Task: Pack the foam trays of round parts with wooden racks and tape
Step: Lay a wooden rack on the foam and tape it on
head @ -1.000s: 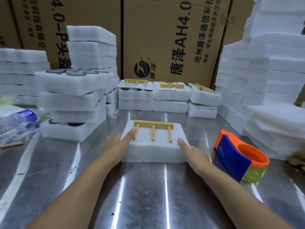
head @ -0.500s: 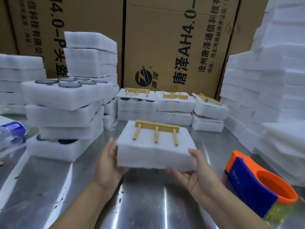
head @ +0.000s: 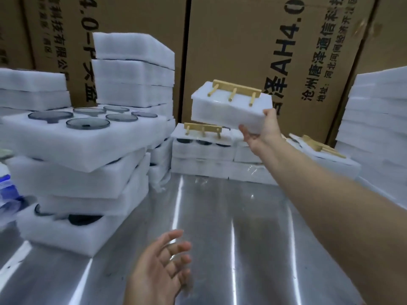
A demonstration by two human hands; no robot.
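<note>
My right hand (head: 263, 130) grips the near right corner of a taped white foam pack (head: 222, 108) and holds it in the air, tilted, above the packs at the back. A wooden rack (head: 236, 92) with three pegs lies on top of the held pack. Below it stands a finished pack (head: 201, 148) with its own wooden rack (head: 202, 128). My left hand (head: 163, 269) hovers low over the steel table (head: 231, 227), fingers spread and relaxed, holding nothing.
A leaning stack of foam trays (head: 72, 170) with dark round parts (head: 87, 123) fills the left. More foam stacks rise behind it (head: 132, 69) and at the right edge (head: 378, 119). Another racked pack (head: 326, 155) lies back right. Cardboard boxes (head: 253, 40) close off the back.
My right hand has lifted the racked pack up and away toward the back row. My left hand let go of it and dropped toward the table. The tape dispenser has left the view.
</note>
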